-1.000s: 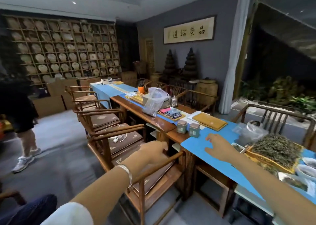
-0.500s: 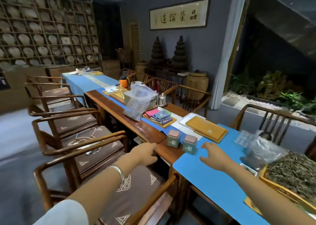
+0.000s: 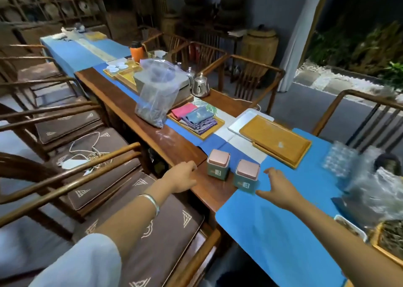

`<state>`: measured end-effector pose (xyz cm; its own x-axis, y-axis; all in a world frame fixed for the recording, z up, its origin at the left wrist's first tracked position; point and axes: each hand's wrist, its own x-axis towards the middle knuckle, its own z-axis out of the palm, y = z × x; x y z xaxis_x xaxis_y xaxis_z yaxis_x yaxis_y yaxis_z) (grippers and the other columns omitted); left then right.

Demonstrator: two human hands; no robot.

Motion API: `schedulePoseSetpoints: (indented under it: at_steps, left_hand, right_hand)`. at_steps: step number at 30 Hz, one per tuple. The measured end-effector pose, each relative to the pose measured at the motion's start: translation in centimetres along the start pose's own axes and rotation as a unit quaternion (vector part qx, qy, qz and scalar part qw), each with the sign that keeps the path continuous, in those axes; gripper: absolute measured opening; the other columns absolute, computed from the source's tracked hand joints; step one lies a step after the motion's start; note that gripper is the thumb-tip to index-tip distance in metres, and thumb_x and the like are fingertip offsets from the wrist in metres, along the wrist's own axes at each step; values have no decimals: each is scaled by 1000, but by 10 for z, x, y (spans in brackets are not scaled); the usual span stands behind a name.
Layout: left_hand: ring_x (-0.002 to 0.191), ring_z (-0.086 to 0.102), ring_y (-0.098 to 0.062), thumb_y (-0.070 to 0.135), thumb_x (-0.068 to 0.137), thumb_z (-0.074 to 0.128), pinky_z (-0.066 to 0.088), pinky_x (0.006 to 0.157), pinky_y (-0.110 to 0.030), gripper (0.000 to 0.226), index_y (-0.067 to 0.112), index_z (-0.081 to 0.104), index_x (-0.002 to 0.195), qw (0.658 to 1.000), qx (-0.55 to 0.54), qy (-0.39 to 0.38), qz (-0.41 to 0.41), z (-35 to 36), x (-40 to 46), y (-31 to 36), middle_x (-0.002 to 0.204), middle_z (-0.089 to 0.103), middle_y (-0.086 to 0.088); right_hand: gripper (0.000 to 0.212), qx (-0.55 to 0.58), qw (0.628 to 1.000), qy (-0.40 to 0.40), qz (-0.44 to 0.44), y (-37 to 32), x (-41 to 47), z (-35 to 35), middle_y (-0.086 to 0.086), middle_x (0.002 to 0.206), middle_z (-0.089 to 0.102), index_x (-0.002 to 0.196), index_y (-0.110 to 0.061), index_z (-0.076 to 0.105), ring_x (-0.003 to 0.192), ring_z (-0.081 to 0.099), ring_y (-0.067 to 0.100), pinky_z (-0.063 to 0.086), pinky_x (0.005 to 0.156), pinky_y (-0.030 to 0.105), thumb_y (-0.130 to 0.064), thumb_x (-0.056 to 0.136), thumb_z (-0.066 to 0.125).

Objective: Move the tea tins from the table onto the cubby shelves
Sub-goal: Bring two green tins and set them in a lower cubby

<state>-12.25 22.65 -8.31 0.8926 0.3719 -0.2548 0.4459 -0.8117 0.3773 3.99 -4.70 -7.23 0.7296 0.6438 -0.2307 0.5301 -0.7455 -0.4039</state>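
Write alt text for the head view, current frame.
Two bare hands reach toward two green tea tins with pink lids on a long wooden table: left hand beside the left tin, right hand beside the right tin. Neither is gripped.

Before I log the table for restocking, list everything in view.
tea tins: 2, green with pink lids, near table edge between the hands
wooden tray: 1, yellow, behind the tins
folded cloths: several, pink, blue, purple, on a smaller tray
plastic bag: 1, clear, mid-table
metal teapot: 1, silver, beside the bag
orange flask: 1, far end
chairs: several, brown, along the left
left hand: empty, left of tins
right hand: open, right of tins
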Motion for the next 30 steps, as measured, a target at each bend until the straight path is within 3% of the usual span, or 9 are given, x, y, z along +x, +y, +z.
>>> schedulePoseSetpoints:
  at_steps: [2,7,9,10,12,16,19,23,30]
  left_hand:
    - [111,56,-29,28,84,63,44,88,-35,52,11,46,130,1000,-6,-9,-19,15,32,-12,122,58,-13]
    - [98,57,-36,33,81,65,42,77,-40,38,14,37,97,997,-47,-30,-60,60,87,-31,107,56,-16]
    - [108,56,-34,34,80,69,41,80,-34,50,10,41,115,993,-91,-16,-77,71,102,-36,119,55,-15]
    - [120,53,-32,33,78,71,40,88,-31,68,7,38,132,991,-110,-15,-79,75,110,-39,133,51,-16]
    - [139,38,-27,38,69,75,35,103,-29,104,8,19,151,986,-151,-23,-71,76,127,-44,154,33,-12]
    - [143,29,-17,53,47,75,28,110,-27,128,21,11,154,977,-207,-20,-47,78,161,-48,159,27,-2]
    - [138,38,-12,47,48,84,35,113,-38,120,31,23,150,964,-264,-39,-14,87,181,-47,151,41,6]
    - [116,53,7,32,51,91,48,96,-30,95,57,36,125,947,-316,-53,-1,99,196,-46,124,56,29]
    - [114,57,3,32,48,94,49,90,-23,91,48,40,120,938,-344,-53,8,109,200,-38,118,59,28]
  right_hand:
    - [74,-3,1000,-13,-10,9,33,13,14,128,45,135,-10,37,119,49,30,43,92,38,-40,77,73]
    - [93,0,999,-22,-30,32,98,42,12,133,40,143,-8,27,126,40,29,40,101,37,-45,73,76]
    - [109,35,999,-32,-16,38,112,54,14,142,33,150,-6,14,133,34,30,37,106,40,-46,71,78]
    - [115,52,998,-36,-7,41,117,59,14,145,31,151,-7,9,135,33,31,38,107,41,-47,70,79]
    - [120,86,996,-38,1,48,127,69,14,148,31,152,-7,6,137,33,30,38,106,42,-46,67,82]
    - [114,176,984,-25,5,63,138,83,6,144,43,149,-11,17,131,44,23,39,107,37,-41,63,85]
    - [110,235,972,-15,24,71,138,89,-6,129,51,143,-24,19,118,53,15,47,98,36,-37,57,87]
    - [82,233,972,18,10,73,140,94,-10,119,52,114,-50,32,109,54,9,47,85,23,-37,54,85]
    - [83,261,965,12,21,83,142,103,-31,115,52,113,-54,33,107,52,-11,40,78,1,-38,53,88]
